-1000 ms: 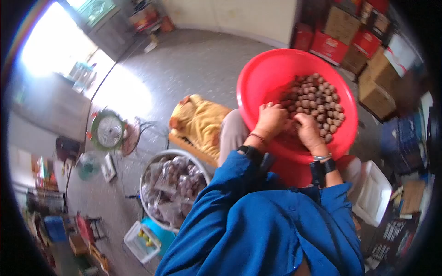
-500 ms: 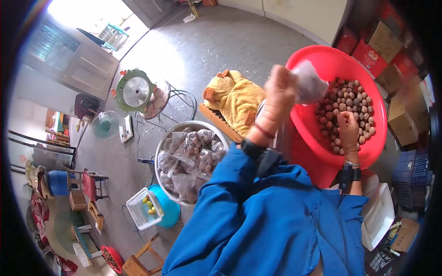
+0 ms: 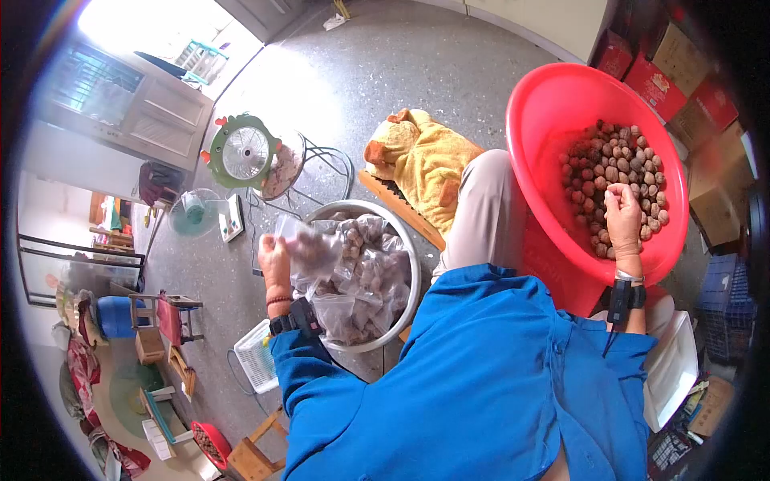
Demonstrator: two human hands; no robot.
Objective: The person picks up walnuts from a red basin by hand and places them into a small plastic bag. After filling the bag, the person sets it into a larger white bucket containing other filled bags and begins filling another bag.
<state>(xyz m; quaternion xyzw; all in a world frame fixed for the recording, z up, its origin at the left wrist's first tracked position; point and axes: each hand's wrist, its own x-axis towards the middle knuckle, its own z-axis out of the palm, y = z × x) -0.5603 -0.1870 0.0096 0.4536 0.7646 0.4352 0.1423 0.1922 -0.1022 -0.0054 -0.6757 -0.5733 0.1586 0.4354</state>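
Observation:
My left hand [image 3: 274,260] is closed on the top of a clear plastic bag of walnuts [image 3: 311,250], slightly smeared by motion. The bag hangs over a grey-white tub [image 3: 415,280] that holds several similar filled bags [image 3: 349,309]. On the other side, my right hand [image 3: 624,218] is inside a large red basin [image 3: 537,112], just above loose walnuts [image 3: 613,148] heaped along its far side. Its thumb and fingers are pinched together; whether a walnut is between them I cannot make out.
A yellow towel [image 3: 433,164] covers a wooden box beside my knee. Beyond the tub stand a green fan [image 3: 245,152] and a white basket [image 3: 258,365]. Cardboard boxes [image 3: 714,184] and a blue crate [image 3: 726,297] line the right. A small red bowl [image 3: 212,445] sits lower left.
My left hand has swung from beside the red basin leftward to the tub, carrying the bag. My right hand stays at the walnuts. The view has shifted slightly.

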